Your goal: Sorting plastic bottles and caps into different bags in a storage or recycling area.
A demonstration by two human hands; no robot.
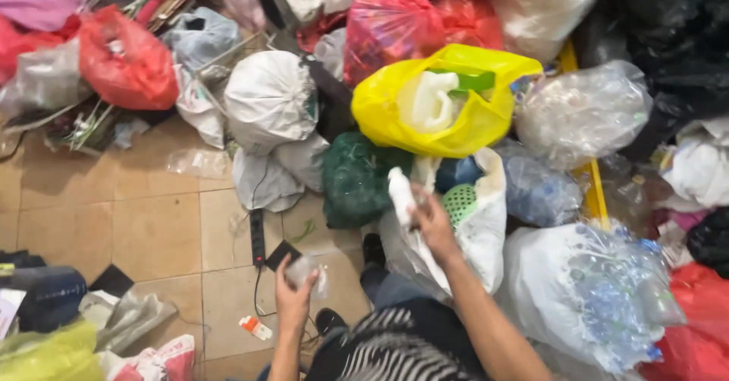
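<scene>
My left hand [292, 299] is closed around a small clear plastic cup [304, 269] above the tiled floor. My right hand [433, 225] grips a white plastic bottle [400, 193] and holds it over an open white sack [486, 233] that has a green-dotted item and a dark blue object inside. Just behind the sack sits an open yellow bag [448, 100] with a white plastic jug and a green piece in it. A dark green net bag [355, 177] lies to the left of the bottle.
Piled bags ring the scene: red ones [125, 62], white tied ones [269, 100], clear bags of bottles [588, 290] at right, black bags [676, 39] top right. A black power strip [257, 237] and cable lie on the tan tiles [152, 233].
</scene>
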